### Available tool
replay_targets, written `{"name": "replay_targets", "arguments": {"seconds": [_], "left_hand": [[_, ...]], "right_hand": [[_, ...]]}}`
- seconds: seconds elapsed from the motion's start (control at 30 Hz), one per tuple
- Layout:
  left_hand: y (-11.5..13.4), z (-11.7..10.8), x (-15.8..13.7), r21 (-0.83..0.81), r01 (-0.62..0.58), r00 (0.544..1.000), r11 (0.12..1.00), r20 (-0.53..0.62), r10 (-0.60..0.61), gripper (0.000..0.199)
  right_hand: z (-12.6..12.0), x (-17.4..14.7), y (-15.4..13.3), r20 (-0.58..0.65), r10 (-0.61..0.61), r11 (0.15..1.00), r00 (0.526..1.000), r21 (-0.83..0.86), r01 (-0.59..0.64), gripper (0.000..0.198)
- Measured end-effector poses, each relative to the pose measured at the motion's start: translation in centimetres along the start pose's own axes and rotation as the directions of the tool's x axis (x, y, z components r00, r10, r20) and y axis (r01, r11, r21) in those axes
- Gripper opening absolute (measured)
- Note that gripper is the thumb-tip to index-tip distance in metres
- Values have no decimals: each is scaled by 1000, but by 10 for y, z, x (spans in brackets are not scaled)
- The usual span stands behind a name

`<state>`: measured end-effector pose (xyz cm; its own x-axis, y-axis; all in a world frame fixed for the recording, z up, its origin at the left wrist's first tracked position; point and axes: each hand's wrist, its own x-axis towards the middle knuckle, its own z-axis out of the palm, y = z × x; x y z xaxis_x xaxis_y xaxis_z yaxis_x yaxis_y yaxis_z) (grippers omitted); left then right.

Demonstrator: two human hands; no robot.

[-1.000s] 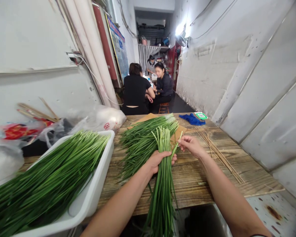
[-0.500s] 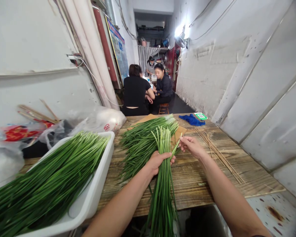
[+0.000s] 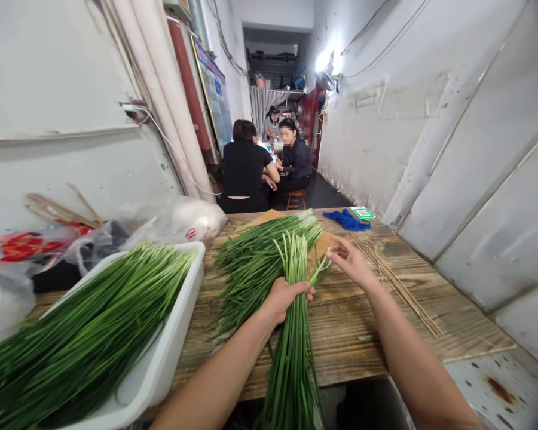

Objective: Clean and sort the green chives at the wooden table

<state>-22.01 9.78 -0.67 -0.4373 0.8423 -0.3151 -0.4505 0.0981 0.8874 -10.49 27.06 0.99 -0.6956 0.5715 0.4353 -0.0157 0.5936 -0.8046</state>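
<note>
A thick bunch of garlic chives [image 3: 296,322] is gripped around its upper stalks by my left hand [image 3: 287,298]. Its pale cut ends point away from me, and the long green leaves hang over the table's near edge. A few stalks [image 3: 317,272] splay out from the bunch on the right. Close beside their tips is my right hand [image 3: 350,261], its thumb and fingers apart, with nothing visible between them. Behind the held bunch lies a larger pile of chives [image 3: 251,263], partly on brown cardboard [image 3: 323,243].
On the left, a white plastic tub [image 3: 161,364] holds many more chives. Thin wooden skewers [image 3: 403,289] lie right, near a blue cloth [image 3: 347,220] and a QR-code card [image 3: 363,212]. Plastic bags [image 3: 183,218] sit behind the tub. People [image 3: 246,161] sit beyond the wooden table [image 3: 349,352].
My right fingers have parted from the splayed stalk they were pinching. A small pale-green scrap now shows on the table below that hand. My left hand keeps its grip.
</note>
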Motion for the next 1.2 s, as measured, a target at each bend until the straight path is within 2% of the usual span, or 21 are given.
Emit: {"name": "replay_targets", "arguments": {"seconds": [0.1, 0.23, 0.4, 0.47, 0.57, 0.6, 0.67, 0.7, 0.77, 0.83, 0.9, 1.1, 1.2], "left_hand": [[0, -1, 0, 22, -4, 1000, 1000, -4, 4, 22], [-1, -3, 1, 65, -8, 1000, 998, 12, 7, 24], [0, -4, 1, 56, 13, 1000, 998, 11, -14, 24], [1, -4, 1, 59, 27, 1000, 998, 10, -28, 23], [1, -5, 1, 76, 32, 999, 997, 2, -32, 22], [1, -5, 1, 81, 31, 1000, 996, 0, -31, 21], [0, -5, 1, 88, 26, 1000, 996, 0, -26, 21], [0, -5, 2, 90, 24, 1000, 996, 2, -24, 20], [0, -5, 2, 84, 24, 1000, 996, 4, -24, 20], [0, -5, 2, 70, 38, 999, 997, 4, -39, 19], [1, -4, 2, 54, 56, 998, 997, 6, -57, 18], [6, -6, 1, -11, 94, 995, 995, 36, -94, 13], [6, -7, 2, -21, 122, 992, 992, 49, -120, 12]], "right_hand": [[6, 0, 4, 92, 168, 963, 981, 196, -184, 36], [8, -1, -4, 101, 196, 931, 975, 292, -218, 37], [13, -1, -3, 95, 243, 929, 965, 263, -259, 45], [15, 0, 2, 44, 238, 953, 970, 183, -243, 47], [12, 2, 7, -128, 145, 989, 981, -2, -146, 47], [9, 2, 7, -195, 127, 991, 972, -23, -134, 48], [4, 3, 6, -271, 163, 986, 949, 69, -150, 47], [2, 3, 5, -250, 206, 972, 946, 164, -168, 43], [1, 2, 1, -91, 268, 915, 959, 337, -224, 35], [4, -1, -3, 117, 275, 870, 954, 392, -298, 40], [10, -3, -4, 223, 290, 850, 931, 386, -357, 36], [12, -3, -5, 183, 407, 702, 895, 564, -434, 44], [4, 0, -3, 166, 416, 670, 894, 609, -425, 47]]}}
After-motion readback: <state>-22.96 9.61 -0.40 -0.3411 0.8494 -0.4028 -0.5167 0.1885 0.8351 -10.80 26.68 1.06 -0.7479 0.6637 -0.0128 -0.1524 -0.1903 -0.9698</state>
